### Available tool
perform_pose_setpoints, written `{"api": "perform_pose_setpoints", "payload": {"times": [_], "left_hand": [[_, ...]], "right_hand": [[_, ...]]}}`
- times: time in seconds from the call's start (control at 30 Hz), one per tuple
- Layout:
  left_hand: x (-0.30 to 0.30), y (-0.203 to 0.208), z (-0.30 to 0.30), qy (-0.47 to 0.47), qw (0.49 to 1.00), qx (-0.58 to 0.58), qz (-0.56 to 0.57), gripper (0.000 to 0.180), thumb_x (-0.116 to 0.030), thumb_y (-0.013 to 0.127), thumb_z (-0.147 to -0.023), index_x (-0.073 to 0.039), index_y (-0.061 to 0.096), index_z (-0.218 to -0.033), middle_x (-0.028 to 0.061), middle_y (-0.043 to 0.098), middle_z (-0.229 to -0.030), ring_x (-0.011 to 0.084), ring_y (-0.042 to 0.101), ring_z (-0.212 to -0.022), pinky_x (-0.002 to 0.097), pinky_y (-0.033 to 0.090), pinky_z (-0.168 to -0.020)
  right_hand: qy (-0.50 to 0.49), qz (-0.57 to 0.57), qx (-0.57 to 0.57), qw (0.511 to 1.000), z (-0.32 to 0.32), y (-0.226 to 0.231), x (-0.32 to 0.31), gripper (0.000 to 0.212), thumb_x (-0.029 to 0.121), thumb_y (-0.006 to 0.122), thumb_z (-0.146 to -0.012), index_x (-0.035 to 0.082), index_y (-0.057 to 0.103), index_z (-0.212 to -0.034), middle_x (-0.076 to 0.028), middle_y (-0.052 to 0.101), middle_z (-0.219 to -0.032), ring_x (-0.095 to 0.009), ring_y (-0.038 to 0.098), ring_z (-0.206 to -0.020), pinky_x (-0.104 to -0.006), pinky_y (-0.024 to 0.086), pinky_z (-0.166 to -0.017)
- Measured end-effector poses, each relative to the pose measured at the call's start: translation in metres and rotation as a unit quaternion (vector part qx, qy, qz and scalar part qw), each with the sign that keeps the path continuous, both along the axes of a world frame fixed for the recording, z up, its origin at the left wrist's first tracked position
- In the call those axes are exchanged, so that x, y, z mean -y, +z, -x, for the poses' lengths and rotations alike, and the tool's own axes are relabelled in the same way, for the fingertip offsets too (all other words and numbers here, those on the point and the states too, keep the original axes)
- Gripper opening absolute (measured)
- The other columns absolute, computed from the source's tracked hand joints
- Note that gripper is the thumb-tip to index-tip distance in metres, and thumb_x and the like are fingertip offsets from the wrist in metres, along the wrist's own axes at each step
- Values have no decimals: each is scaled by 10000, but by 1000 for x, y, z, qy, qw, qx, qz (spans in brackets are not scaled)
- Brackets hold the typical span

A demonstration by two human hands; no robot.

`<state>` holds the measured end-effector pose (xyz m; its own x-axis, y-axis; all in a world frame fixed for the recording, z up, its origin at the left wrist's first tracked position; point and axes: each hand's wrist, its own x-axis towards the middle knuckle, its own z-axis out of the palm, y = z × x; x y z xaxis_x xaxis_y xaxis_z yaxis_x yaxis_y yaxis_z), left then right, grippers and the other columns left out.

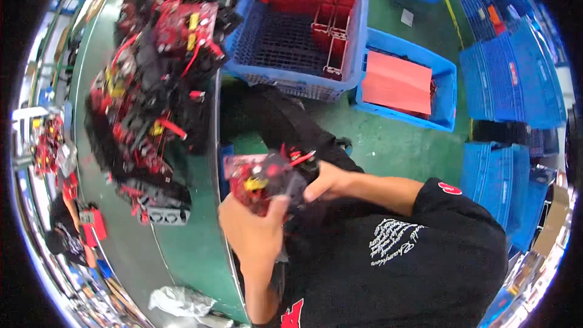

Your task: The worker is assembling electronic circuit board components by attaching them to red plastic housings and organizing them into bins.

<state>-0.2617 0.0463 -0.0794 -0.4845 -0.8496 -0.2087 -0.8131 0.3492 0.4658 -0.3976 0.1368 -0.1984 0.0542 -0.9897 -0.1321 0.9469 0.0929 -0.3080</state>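
Just below the frame's centre, the left hand (252, 225) is closing around the lower edge of a red-and-black circuit assembly (260, 177); the partly curled right hand (331, 181) is meeting its dark side, blur hiding whether it is gripping. Supporting the body from both sides, without tugging the red wire (302, 158), is probably serving best.

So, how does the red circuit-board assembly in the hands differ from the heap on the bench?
The red circuit-board assembly looks like one unit; the heap is a far larger tangle of many parts. The assembly is held between the left hand and right hand, whereas the heap lies on the green bench. Both show red boards, yellow components and black parts.
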Motion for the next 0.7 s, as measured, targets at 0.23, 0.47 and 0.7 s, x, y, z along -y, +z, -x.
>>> {"api": "perform_pose_setpoints", "payload": {"times": [0.23, 0.47, 0.7], "left_hand": [[56, -28, 198, -247, 826, -56, -504, 490, -330, 388, -1017, 30, 653, -815, 110, 662, -713, 185, 644, -659, 328, 498, -623], [111, -288, 386, -357, 909, 189, -99, 428, -333, 667, -733, 26, 675, -966, 264, 665, -1007, 393, 645, -982, 466, 511, -862], [95, -272, 389, -378, 921, 85, 32, 203, -184, 575, -775, -2, 663, -768, 235, 660, -827, 421, 642, -823, 508, 513, -743]], "right_hand": [[-214, 121, -29, 969, 166, -96, -101, 807, 184, 909, -463, -51, 572, -1158, -149, 644, -1040, -259, 642, -975, -374, 517, -882], [-199, 75, 92, 973, 229, -144, -182, 733, 146, 880, -399, -96, 578, -1021, -209, 658, -934, -285, 692, -739, -338, 574, -617], [-298, 11, 79, 951, 186, -184, -205, 728, 69, 823, -392, -129, 567, -1044, -230, 672, -908, -316, 701, -769, -376, 580, -661]]}}
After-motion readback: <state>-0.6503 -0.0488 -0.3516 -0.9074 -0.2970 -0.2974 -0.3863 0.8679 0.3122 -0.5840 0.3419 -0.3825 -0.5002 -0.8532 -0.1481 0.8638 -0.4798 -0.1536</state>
